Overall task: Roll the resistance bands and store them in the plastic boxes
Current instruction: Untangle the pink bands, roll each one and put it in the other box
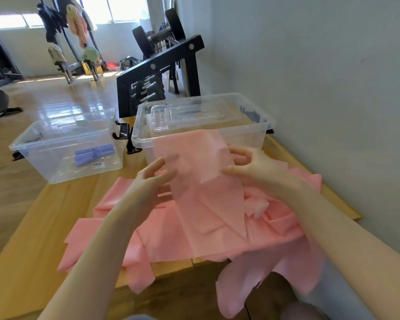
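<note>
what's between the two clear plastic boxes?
Head view: black clip-like latch pieces on bare wooden tabletop, between the left clear plastic box and the right one.

Glossy wood floor (62, 98), pale wall (321, 65), bright windows (116, 8), black dumbbell rack (162, 65).

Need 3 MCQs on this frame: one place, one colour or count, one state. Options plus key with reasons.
1. Where are the rolled purple bands?
A. in the left box
B. in the right box
C. on the floor

2. How many clear plastic boxes stand on the table?
A. one
B. two
C. three

3. What is the state of the pink band being handled?
A. rolled tight
B. unrolled, held up by both hands
C. stored in a box

Key: 1 A, the purple rolls lie inside the left box. 2 B, the left box and the right box. 3 B, the left hand and right hand hold it flat.
</note>
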